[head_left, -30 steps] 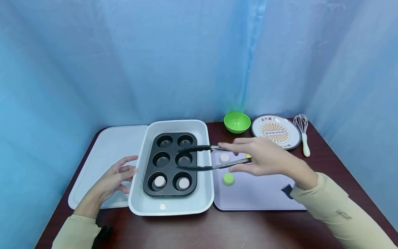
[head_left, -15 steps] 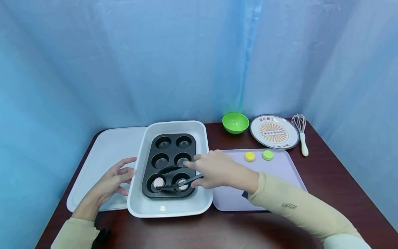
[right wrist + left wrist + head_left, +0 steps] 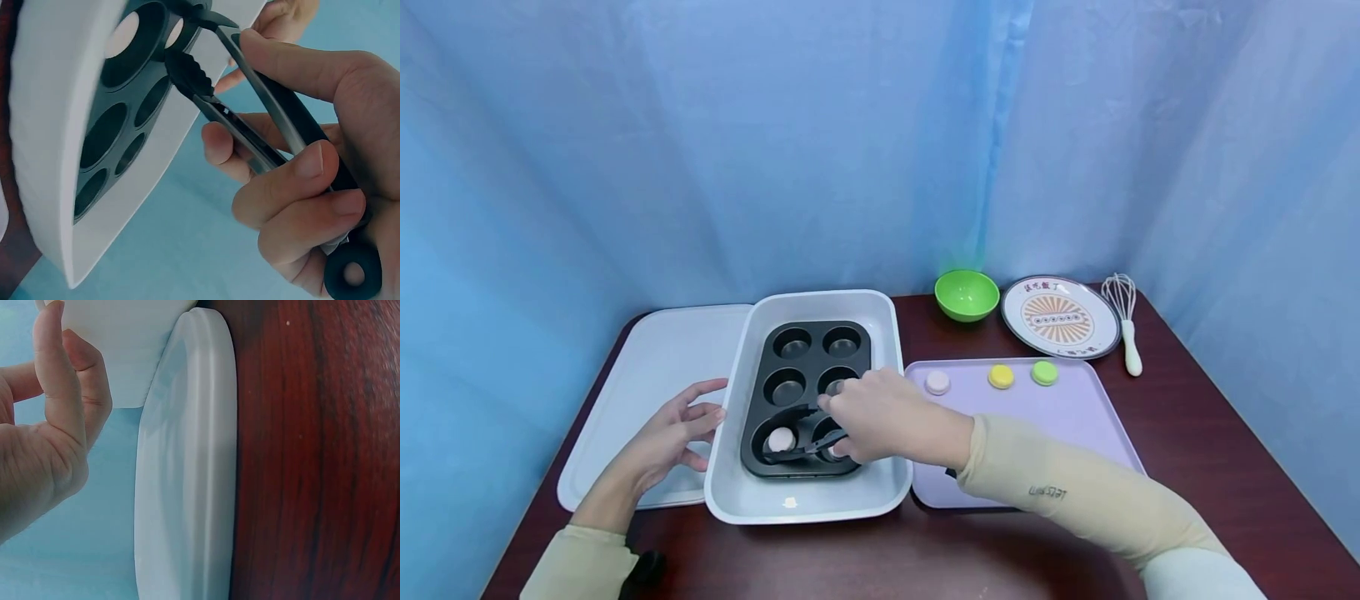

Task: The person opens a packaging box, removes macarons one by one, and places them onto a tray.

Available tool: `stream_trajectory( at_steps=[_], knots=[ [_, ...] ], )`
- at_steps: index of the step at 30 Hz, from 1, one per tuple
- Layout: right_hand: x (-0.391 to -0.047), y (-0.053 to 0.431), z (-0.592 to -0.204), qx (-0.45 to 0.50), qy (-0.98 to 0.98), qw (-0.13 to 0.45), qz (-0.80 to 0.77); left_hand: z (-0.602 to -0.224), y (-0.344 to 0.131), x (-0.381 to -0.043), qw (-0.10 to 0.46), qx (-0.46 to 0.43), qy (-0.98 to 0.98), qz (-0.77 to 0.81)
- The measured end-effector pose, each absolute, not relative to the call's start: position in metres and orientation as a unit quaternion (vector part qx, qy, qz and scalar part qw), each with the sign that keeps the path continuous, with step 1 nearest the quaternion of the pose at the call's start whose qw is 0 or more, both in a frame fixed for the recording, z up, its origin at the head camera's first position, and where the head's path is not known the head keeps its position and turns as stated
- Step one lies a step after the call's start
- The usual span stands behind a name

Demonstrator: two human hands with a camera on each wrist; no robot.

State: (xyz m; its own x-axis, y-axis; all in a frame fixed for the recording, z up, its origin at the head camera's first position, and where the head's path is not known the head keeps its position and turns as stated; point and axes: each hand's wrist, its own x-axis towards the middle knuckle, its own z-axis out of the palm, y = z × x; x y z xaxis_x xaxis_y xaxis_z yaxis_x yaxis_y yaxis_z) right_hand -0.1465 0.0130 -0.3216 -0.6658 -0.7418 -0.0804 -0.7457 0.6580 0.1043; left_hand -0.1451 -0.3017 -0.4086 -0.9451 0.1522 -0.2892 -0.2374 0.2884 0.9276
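Note:
My right hand [image 3: 887, 417] grips black-tipped metal tongs [image 3: 281, 109], their jaws parted over the front of a dark muffin tin [image 3: 812, 365]. The tong tips stand either side of a pale pink macaron [image 3: 781, 440] in the front-left cup. Another pale macaron [image 3: 122, 36] sits in the front-right cup, half covered by the tongs in the head view. The tin lies inside a deep white basin [image 3: 805, 510]. At the basin's left wall is my left hand [image 3: 673, 433], its bent fingers loosely spread and the fingertips right at the rim.
A flat white tray [image 3: 647, 375] lies left of the basin. On the right, a lilac tray [image 3: 1037, 417] bears a pale macaron [image 3: 937, 382], a yellow one [image 3: 1001, 376] and a green one [image 3: 1044, 372]. Behind stand a green bowl [image 3: 967, 296], a patterned plate [image 3: 1060, 317] and a whisk [image 3: 1127, 325].
My right hand has brought the tongs left and forward-down from above the tin's right side to the front-left cup. My left hand stays at the basin's rim.

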Motion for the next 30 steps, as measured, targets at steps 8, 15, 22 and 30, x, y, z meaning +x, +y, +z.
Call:
stream_trajectory(
  at_steps=[8, 15, 22, 30],
  knots=[
    [-0.14, 0.003, -0.32, -0.407, 0.908, -0.007, 0.103, -0.41, -0.303, -0.145, 0.163, -0.021, 0.784, 0.599],
    [-0.145, -0.003, -0.319, -0.4, 0.913, 0.032, 0.074, -0.409, -0.304, -0.144, 0.162, -0.019, 0.784, 0.599],
    [-0.147, -0.005, -0.321, -0.395, 0.915, 0.054, 0.063, -0.409, -0.305, -0.143, 0.163, -0.022, 0.787, 0.595],
    [-0.151, 0.001, -0.323, -0.393, 0.915, 0.064, 0.062, -0.41, -0.302, -0.145, 0.165, -0.019, 0.783, 0.6]
  ],
)
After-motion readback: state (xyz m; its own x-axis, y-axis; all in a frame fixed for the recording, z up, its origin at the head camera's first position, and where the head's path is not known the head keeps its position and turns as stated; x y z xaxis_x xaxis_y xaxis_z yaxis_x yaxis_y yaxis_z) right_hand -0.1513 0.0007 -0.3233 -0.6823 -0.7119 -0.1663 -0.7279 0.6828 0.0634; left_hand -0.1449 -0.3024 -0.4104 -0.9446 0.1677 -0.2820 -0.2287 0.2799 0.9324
